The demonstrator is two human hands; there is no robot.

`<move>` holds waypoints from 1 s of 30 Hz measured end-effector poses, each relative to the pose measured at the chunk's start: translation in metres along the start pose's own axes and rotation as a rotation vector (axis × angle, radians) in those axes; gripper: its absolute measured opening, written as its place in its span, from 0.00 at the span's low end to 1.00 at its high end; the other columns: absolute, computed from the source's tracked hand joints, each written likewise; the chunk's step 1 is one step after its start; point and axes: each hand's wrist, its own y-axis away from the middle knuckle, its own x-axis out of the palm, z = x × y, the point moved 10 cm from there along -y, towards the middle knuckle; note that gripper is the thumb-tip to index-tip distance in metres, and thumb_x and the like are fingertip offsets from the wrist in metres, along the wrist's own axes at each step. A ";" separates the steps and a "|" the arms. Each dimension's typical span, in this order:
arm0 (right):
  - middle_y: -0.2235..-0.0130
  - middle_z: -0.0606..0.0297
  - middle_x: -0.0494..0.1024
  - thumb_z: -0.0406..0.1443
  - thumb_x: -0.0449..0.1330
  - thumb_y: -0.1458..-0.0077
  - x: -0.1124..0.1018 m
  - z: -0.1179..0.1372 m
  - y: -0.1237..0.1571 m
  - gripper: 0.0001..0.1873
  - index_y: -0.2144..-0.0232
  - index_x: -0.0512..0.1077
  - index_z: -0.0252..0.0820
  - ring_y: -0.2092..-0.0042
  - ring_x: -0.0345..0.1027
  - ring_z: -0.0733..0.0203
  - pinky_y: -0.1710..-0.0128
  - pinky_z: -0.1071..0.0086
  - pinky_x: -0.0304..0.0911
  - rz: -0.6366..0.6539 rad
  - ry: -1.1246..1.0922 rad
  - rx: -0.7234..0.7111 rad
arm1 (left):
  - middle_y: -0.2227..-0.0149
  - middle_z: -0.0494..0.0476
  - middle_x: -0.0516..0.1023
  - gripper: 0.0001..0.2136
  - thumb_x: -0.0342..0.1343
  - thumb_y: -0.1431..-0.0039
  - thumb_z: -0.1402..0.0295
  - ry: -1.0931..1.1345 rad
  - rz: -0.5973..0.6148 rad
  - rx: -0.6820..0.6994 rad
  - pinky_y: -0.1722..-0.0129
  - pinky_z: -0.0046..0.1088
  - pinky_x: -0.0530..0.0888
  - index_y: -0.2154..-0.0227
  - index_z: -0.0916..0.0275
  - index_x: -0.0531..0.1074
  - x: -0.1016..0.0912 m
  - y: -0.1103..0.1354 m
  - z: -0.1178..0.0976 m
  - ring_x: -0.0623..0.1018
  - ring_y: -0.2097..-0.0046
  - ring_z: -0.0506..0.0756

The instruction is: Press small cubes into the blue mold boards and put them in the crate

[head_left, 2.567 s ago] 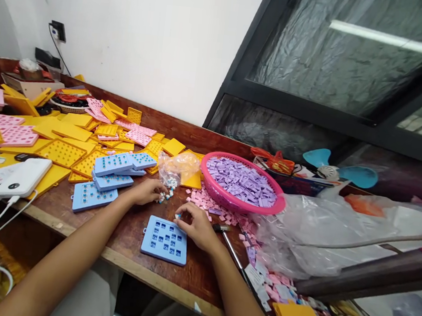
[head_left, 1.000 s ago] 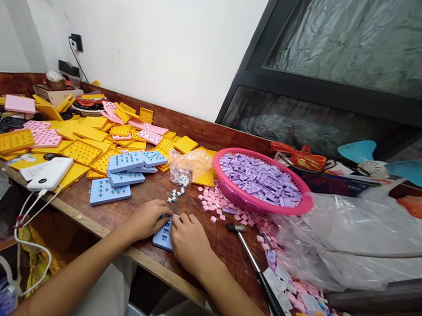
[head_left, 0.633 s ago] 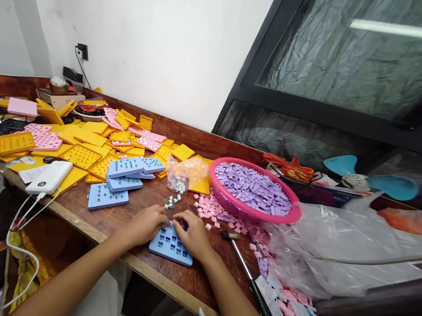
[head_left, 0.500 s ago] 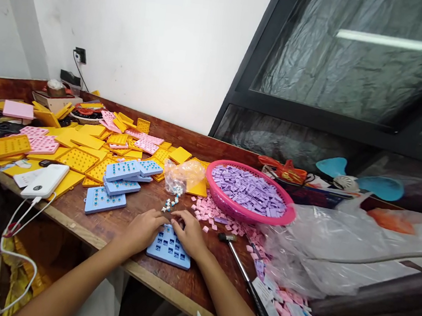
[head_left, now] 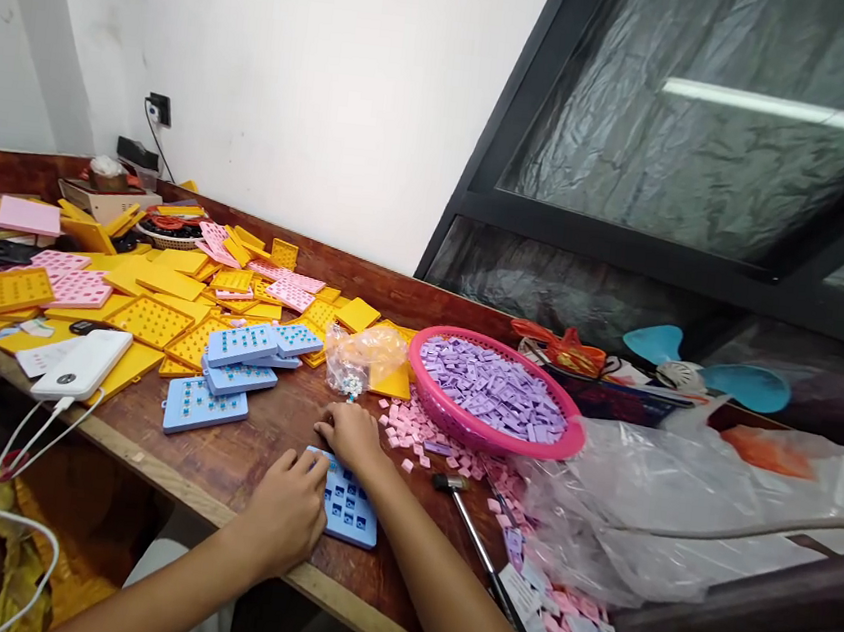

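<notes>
A light blue plastic plate (head_left: 351, 508) with square holes lies near the front edge of the wooden table (head_left: 227, 446). My left hand (head_left: 288, 508) rests on the plate's left edge, fingers curled over it. My right hand (head_left: 350, 433) lies just beyond the plate, knuckles up and fingers curled down over the small white-and-blue parts (head_left: 349, 386) that spill from a clear bag (head_left: 362, 355). Whether its fingers hold one is hidden.
A pink basket (head_left: 490, 429) of lilac tiles stands right of my hands, with loose pink tiles (head_left: 410, 425) around it. Filled blue plates (head_left: 237, 357), yellow and pink plates (head_left: 151, 313), a white power bank (head_left: 81, 366), a small hammer (head_left: 474, 538) and crumpled plastic sheet (head_left: 675, 493) also crowd the table.
My right hand has left the blue plate and gone forward to the small parts by the bag. My left hand slid back onto the plate's left edge.
</notes>
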 end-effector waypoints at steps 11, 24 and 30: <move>0.60 0.59 0.83 0.36 0.63 0.47 -0.040 -0.044 0.065 0.09 0.62 0.79 0.41 0.58 0.75 0.53 0.56 0.62 0.69 -0.040 -0.572 -0.100 | 0.61 0.65 0.78 0.14 0.48 0.34 0.67 0.164 0.084 -0.027 0.55 0.40 0.70 0.65 0.63 0.79 -0.009 -0.028 0.037 0.76 0.58 0.62; 0.60 0.60 0.83 0.33 0.64 0.46 -0.034 -0.033 0.080 0.07 0.63 0.81 0.43 0.58 0.76 0.54 0.55 0.63 0.69 0.046 -0.546 -0.107 | 0.54 0.57 0.81 0.14 0.55 0.42 0.78 0.555 0.128 0.147 0.48 0.28 0.71 0.57 0.60 0.80 0.052 -0.123 0.109 0.78 0.52 0.55; 0.59 0.60 0.83 0.29 0.65 0.46 -0.028 -0.017 0.083 0.09 0.62 0.82 0.44 0.57 0.76 0.54 0.53 0.63 0.67 0.111 -0.402 -0.154 | 0.55 0.60 0.80 0.11 0.52 0.37 0.75 0.571 0.081 0.118 0.50 0.29 0.70 0.59 0.62 0.80 0.027 -0.112 0.112 0.78 0.53 0.56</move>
